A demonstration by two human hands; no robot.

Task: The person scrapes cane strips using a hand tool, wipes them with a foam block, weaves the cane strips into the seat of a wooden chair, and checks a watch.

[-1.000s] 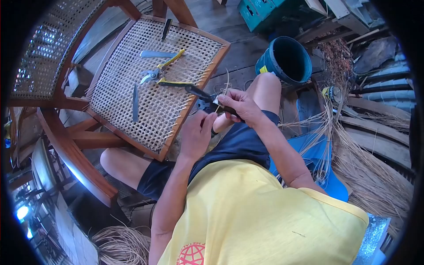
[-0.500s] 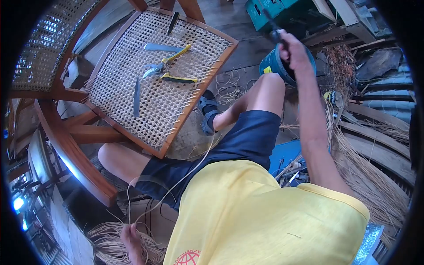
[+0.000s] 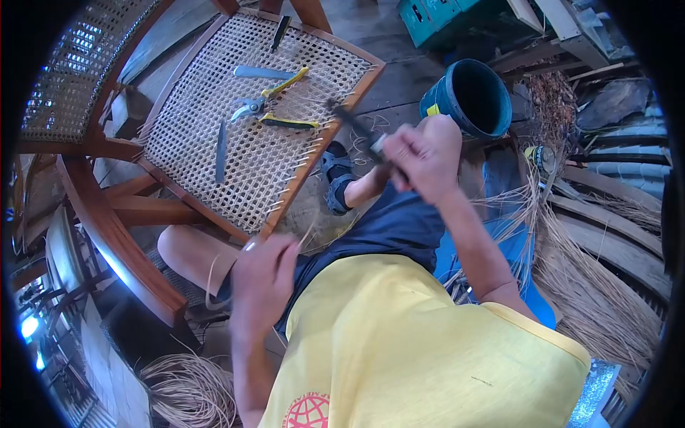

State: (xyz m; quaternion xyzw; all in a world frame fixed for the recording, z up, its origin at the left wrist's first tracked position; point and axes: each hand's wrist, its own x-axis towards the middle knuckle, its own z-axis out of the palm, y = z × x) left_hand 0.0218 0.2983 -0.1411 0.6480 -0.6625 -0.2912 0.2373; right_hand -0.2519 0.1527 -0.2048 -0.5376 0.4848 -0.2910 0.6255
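My right hand (image 3: 422,158) is closed around the handle of a dark, slender tool (image 3: 357,127). Its tip is blurred and points toward the front rail of the wooden chair (image 3: 325,146). Beside the seat's near corner, my left hand (image 3: 264,274) is closed on a pale cane strand (image 3: 211,282), which loops out on both sides of it. Woven cane fills the seat (image 3: 193,107), and short strand ends stick up along the front rail. On the seat lie yellow-handled pruning shears (image 3: 260,107), a flat metal blade (image 3: 220,153), a blue-grey strip (image 3: 260,73) and a black-handled tool (image 3: 280,33).
A coil of cane (image 3: 189,392) sits on the floor at lower left. To the right stand a teal bucket (image 3: 474,100), a green crate (image 3: 446,21), a small tin (image 3: 540,158) and bundled cane (image 3: 589,278). Scattered strands lie near my sandalled foot (image 3: 335,178).
My right hand has swung left from above the bucket toward the chair with the dark tool. My left hand has risen from beside the cane coil to the seat corner with the strand.
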